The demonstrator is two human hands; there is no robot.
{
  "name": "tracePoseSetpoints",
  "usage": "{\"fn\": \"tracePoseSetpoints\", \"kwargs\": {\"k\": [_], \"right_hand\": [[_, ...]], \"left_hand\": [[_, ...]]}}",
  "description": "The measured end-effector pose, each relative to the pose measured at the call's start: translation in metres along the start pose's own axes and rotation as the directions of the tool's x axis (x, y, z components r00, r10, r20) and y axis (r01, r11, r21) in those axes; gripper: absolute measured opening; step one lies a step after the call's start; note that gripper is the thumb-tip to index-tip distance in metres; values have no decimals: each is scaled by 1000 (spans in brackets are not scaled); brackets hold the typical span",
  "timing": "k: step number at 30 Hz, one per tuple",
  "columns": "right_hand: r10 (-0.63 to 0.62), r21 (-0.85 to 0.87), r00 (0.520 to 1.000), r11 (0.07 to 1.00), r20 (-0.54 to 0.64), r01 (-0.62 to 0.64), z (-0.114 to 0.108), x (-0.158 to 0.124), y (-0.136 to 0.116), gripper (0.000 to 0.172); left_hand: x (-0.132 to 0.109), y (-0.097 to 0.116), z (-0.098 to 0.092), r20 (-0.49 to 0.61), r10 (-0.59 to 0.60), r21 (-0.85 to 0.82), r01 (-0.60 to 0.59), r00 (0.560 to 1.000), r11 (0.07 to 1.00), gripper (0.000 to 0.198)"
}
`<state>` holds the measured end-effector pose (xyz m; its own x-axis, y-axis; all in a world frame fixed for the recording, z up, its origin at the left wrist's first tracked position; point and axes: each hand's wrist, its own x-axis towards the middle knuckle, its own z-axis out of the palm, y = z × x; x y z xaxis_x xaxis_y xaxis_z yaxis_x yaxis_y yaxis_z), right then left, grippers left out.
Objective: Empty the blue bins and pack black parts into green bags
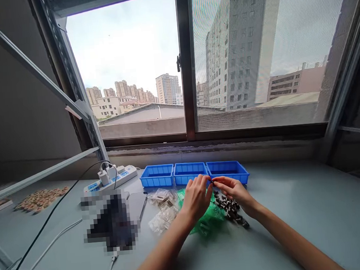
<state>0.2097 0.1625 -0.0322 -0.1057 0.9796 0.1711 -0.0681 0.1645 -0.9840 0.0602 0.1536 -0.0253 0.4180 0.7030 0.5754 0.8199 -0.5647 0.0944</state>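
**Hazards (judgement)**
1. Left of frame: a black cable (49, 218) and a white cable (46, 251) trail across the tabletop (298, 209) from the power strip (110, 180). A forearm catching one could drag the strip or scatter the wooden pieces (40, 199) at far left.
2. Centre: the left hand (197, 198) and right hand (234, 191) meet fingertip to fingertip. Both are closed in a pinch on one small dark piece (211, 183), held above the tabletop just in front of the bins. The hold is slight, so a slip could drop the piece into the crumpled green bag (205, 224) below, where it would be hard to find.
3. Right of centre: the loose pile of dark parts (231, 210) lies unenclosed under the right wrist. A sweep of that wrist could push parts across the tabletop.

**Containers**
- Clear small bags (162, 209), left of the left hand: each holds small items, too small to identify.
- Green bag: lies open under the left forearm and touches the pile; contents not discernible.
- Left blue bin (157, 181), middle blue bin (186, 179) and right blue bin (233, 175) stand side by side and touching, behind the hands. No contents can be made out from this angle.
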Motion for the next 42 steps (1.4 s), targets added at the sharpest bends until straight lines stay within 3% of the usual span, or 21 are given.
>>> {"fn": "tracePoseSetpoints", "kwargs": {"k": [14,20,29,35,42], "right_hand": [[84,83,996,993,-36,-81,6,-8,-11,48],[60,93,998,994,-32,-56,7,-5,-8,54],[41,102,988,994,-147,-26,4,-1,-5,59],[60,106,987,993,-146,-45,5,-3,-8,58],[64,116,988,992,-142,-48,7,-4,-9,57]], "left_hand": [[0,-2,2,-91,20,-12,-21,996,1000,9],[0,-2,2,-81,32,26,-30,996,999,14],[0,-5,4,-81,41,65,-36,996,997,9],[0,-6,2,-52,47,54,-44,998,998,1],[-1,-6,4,-42,50,24,-49,998,999,6]]}}
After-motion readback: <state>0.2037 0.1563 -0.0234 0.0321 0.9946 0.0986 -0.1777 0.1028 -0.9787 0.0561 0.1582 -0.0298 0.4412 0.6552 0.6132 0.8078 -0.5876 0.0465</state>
